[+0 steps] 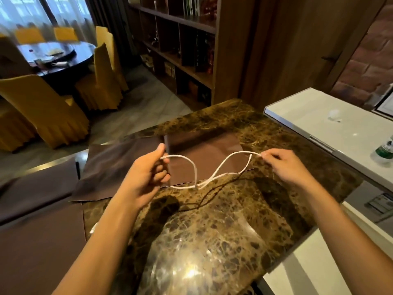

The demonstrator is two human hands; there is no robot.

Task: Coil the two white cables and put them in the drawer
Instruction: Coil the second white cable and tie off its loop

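Note:
A white cable [209, 177] hangs in loose crossing loops above the brown marble counter [212, 231], stretched between both hands. My left hand [146, 175] pinches one end of it at the left, thumb on top. My right hand [285, 165] pinches the other end at the right between thumb and fingertips. The cable's low point sags close to the counter and casts a dark shadow there. A small white piece, perhaps the second cable's end [93, 228], shows beside my left forearm. No drawer is visible.
Brown cloth mats [204, 154] lie on the counter under and left of the cable. A white appliance lid [331, 124] stands at the right with a green-labelled bottle [385, 149]. Yellow-covered chairs [49, 111] and a wooden bookshelf [180, 50] lie beyond.

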